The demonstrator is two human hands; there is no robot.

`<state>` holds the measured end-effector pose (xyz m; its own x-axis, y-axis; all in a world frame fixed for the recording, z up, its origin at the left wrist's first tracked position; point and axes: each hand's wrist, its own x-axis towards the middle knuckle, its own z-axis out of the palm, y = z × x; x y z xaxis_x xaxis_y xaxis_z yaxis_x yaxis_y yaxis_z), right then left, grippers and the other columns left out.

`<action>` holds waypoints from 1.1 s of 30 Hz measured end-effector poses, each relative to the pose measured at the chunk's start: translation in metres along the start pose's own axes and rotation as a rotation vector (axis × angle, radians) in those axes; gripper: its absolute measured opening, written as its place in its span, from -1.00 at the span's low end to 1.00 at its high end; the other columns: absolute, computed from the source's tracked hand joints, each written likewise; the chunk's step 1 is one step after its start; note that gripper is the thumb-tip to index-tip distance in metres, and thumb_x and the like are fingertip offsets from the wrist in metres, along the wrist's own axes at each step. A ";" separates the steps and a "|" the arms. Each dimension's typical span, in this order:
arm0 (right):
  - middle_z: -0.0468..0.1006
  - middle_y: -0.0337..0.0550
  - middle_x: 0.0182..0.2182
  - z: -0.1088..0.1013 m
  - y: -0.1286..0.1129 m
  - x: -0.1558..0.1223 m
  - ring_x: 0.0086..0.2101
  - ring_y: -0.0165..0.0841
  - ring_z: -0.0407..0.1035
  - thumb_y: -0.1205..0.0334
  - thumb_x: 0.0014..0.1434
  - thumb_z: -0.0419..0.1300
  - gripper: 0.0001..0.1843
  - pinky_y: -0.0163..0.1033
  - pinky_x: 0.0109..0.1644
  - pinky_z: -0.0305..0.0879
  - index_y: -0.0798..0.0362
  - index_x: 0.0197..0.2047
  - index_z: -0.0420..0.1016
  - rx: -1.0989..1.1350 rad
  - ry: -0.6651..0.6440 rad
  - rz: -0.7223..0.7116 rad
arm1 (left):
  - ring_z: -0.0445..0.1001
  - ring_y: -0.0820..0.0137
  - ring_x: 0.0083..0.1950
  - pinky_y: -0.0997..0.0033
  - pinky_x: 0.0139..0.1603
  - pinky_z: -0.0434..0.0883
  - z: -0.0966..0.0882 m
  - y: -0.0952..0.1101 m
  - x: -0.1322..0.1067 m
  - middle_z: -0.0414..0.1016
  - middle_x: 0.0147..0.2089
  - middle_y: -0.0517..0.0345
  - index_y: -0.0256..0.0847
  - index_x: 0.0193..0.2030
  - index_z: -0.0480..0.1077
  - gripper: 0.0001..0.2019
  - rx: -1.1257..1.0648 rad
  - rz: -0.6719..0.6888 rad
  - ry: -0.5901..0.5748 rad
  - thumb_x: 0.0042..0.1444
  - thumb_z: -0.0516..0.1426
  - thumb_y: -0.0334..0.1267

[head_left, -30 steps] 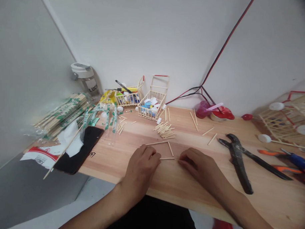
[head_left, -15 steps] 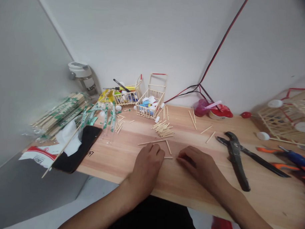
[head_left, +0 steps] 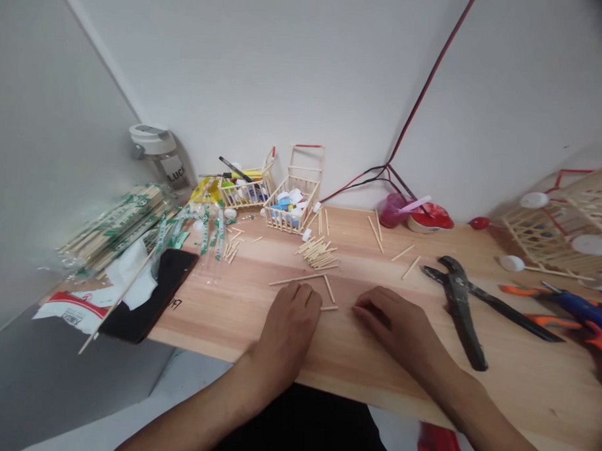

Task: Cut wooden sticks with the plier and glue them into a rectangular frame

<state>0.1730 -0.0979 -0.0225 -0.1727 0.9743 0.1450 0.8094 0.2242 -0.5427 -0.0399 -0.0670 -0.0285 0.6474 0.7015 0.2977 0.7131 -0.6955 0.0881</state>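
Surface [head_left: 218,321] layout around the stick frame [head_left: 329,289]

At the left edge lie packaged sticks [head_left: 123,222]; a bottle [head_left: 160,158] stands behind them at the rear left corner. A phone [head_left: 173,280] occupies the front left corner, partly covered by white paper [head_left: 141,289]. A long stick [head_left: 115,303] crosses both and projects past the edge. Two stick baskets [head_left: 284,221], loaded with small items, stand near the rear edge; a pile of short sticks [head_left: 320,254] lies before them. The stick frame lies near the middle of the front edge. The left hand [head_left: 292,324] covers its left part, fingers curled down. The right hand [head_left: 394,321] is just beside its right side, thumb and forefinger close together. Pliers [head_left: 458,310] obstruct the area right of that hand.

Concealed or unclear: the left fingertips are out of sight; whether either hand pinches a stick cannot be determined. Near the right edge, a blurred blue tool [head_left: 582,311] is possibly a glue gun. The stick structure [head_left: 527,241] behind it is cut off.
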 end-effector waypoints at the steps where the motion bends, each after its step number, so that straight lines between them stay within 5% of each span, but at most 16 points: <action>1: 0.49 -0.19 -0.32 0.000 0.000 0.000 -0.29 -0.32 0.37 0.22 0.27 0.07 -0.87 -0.21 -0.20 0.27 0.00 -0.29 0.39 0.002 0.002 -0.002 | 0.28 0.22 -0.22 0.17 -0.14 0.34 0.000 0.000 0.000 0.36 -0.31 0.05 -0.26 -0.34 0.33 -0.85 -0.002 0.009 0.013 0.19 0.00 -0.50; 11: 0.49 -0.20 -0.33 0.002 0.001 0.000 -0.30 -0.32 0.38 0.21 0.27 0.08 -0.87 -0.23 -0.22 0.27 -0.01 -0.30 0.40 0.008 0.029 -0.002 | 0.26 0.27 -0.15 0.24 -0.08 0.34 -0.001 -0.003 -0.005 0.38 -0.25 0.09 -0.26 -0.27 0.36 -0.88 -0.254 0.009 0.019 0.15 0.07 -0.53; 22: 0.50 -0.21 -0.35 0.002 0.001 -0.001 -0.32 -0.34 0.39 0.21 0.26 0.08 -0.87 -0.26 -0.24 0.28 -0.01 -0.31 0.41 -0.011 0.093 -0.036 | 0.25 0.27 -0.16 0.23 -0.13 0.35 -0.002 0.002 -0.009 0.35 -0.23 0.06 -0.26 -0.30 0.34 -0.86 -0.294 -0.054 0.037 0.20 0.02 -0.51; 27: 0.50 -0.22 -0.42 -0.014 -0.002 -0.007 -0.40 -0.35 0.38 0.15 0.24 0.09 -0.83 -0.27 -0.34 0.24 -0.01 -0.32 0.44 -0.095 0.241 0.013 | 0.26 0.27 -0.18 0.22 -0.13 0.35 -0.005 0.003 -0.009 0.36 -0.25 0.06 -0.26 -0.32 0.33 -0.86 -0.254 -0.016 0.012 0.17 0.03 -0.53; 33: 0.50 -0.20 -0.47 -0.048 0.016 -0.032 -0.47 -0.33 0.35 0.00 0.19 0.08 -0.72 -0.26 -0.40 0.19 0.00 -0.33 0.47 -0.223 0.436 0.246 | 0.30 0.27 -0.18 0.21 -0.13 0.36 -0.004 -0.001 -0.009 0.38 -0.27 0.04 -0.25 -0.36 0.36 -0.83 -0.248 -0.002 0.014 0.23 0.01 -0.46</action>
<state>0.2186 -0.1268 0.0039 0.2470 0.8865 0.3912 0.9042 -0.0657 -0.4221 -0.0473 -0.0727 -0.0279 0.6408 0.7023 0.3101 0.6258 -0.7118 0.3190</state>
